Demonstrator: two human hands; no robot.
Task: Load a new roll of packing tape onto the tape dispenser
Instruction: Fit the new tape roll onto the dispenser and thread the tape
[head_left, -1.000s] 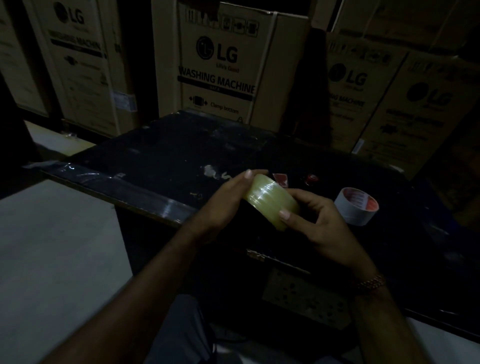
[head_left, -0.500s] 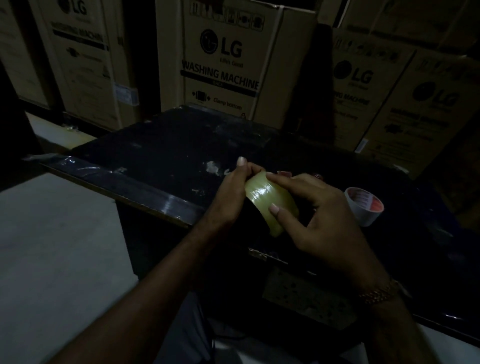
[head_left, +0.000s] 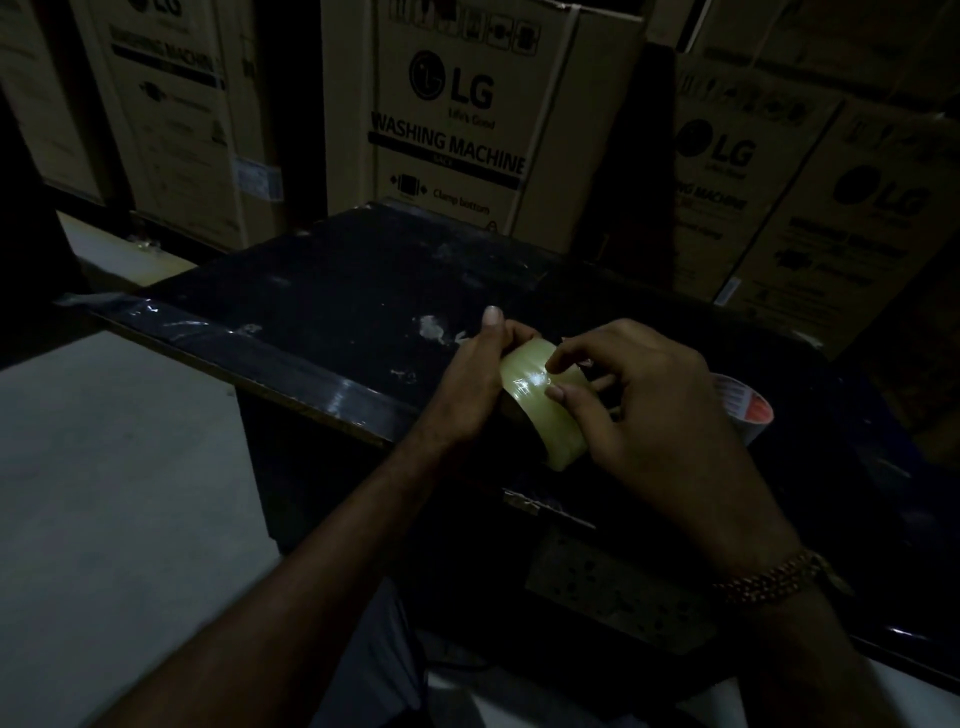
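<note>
A clear yellowish roll of packing tape (head_left: 545, 410) is held on edge just above the dark table (head_left: 322, 312). My left hand (head_left: 470, 384) grips its left side, thumb up along the far rim. My right hand (head_left: 644, 400) lies over the roll's right side, its thumb and forefinger tips pressed on the outer band of tape. The tape dispenser is hidden behind my hands in the dim light.
A second roll with a white band and a red core (head_left: 745, 408) lies on the table just right of my right hand. Tall LG washing machine cartons (head_left: 467, 119) stand close behind the table. A pale floor (head_left: 104, 493) lies to the left.
My right hand has come up from under the roll and over its right side, fingertips now on the outer band. The roll stays in my left hand.
</note>
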